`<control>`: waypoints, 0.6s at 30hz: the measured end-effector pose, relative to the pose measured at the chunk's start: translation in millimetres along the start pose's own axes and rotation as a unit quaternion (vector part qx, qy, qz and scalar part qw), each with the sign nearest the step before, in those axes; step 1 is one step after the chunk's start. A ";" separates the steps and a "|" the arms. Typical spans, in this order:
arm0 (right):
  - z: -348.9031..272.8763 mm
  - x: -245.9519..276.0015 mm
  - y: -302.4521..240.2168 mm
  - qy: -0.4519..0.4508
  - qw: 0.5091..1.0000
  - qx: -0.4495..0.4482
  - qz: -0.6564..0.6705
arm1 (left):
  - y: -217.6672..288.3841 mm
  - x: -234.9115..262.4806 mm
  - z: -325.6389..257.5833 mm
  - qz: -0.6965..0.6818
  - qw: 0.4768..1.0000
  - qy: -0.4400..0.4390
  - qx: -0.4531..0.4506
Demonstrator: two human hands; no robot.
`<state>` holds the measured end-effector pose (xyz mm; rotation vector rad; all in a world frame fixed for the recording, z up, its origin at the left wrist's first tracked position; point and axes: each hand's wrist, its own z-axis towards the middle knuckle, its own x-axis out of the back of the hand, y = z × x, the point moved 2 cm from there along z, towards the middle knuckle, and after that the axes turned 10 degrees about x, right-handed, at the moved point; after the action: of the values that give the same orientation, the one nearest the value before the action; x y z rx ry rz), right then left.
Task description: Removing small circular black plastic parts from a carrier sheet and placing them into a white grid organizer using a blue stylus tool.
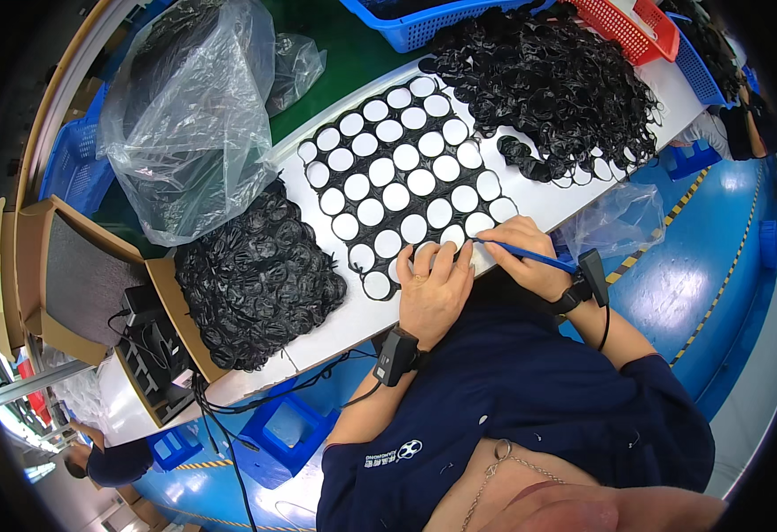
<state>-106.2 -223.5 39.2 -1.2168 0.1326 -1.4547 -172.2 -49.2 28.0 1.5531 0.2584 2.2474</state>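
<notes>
Several white round discs (381, 171) with black cord-like edging lie in close rows on the white table (304, 330). My left hand (435, 288) rests on the near row, its fingers apart and their tips touching the discs. A slim blue pen-like tool (548, 260) is gripped in my right hand (528, 253). The tool's tip points at the near edge of the rows, close to my left fingertips. Whether the tip touches a disc is too small to tell. Both wrists wear black strapped devices with cables.
A heap of black coiled cord pieces (251, 275) sits left of the rows; a larger black heap (548, 80) lies right. Beyond are a clear plastic bag (193, 124), a blue basket (406, 31) and a red basket (623, 31). A cardboard box (180, 310) with cables stands far left.
</notes>
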 end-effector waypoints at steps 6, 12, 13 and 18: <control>8.6 -4.4 -11.4 -0.061 0.978 0.124 -0.159 | -1.6 -1.9 -1.5 0.007 1.000 0.006 -0.004; 28.9 31.6 39.2 0.107 0.951 0.096 -0.272 | -2.0 1.4 -2.2 -0.031 0.999 -0.007 0.000; 30.4 34.5 42.3 0.123 0.972 0.037 -0.198 | -2.5 1.8 -3.3 -0.049 0.999 0.001 0.016; 27.8 2.2 20.0 0.037 0.999 -0.002 0.025 | -1.3 -1.2 12.2 -0.001 0.999 0.011 0.049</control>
<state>-72.6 -216.7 39.6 -1.1549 0.2160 -1.4568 -160.2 -49.4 31.0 1.5758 0.3808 2.2825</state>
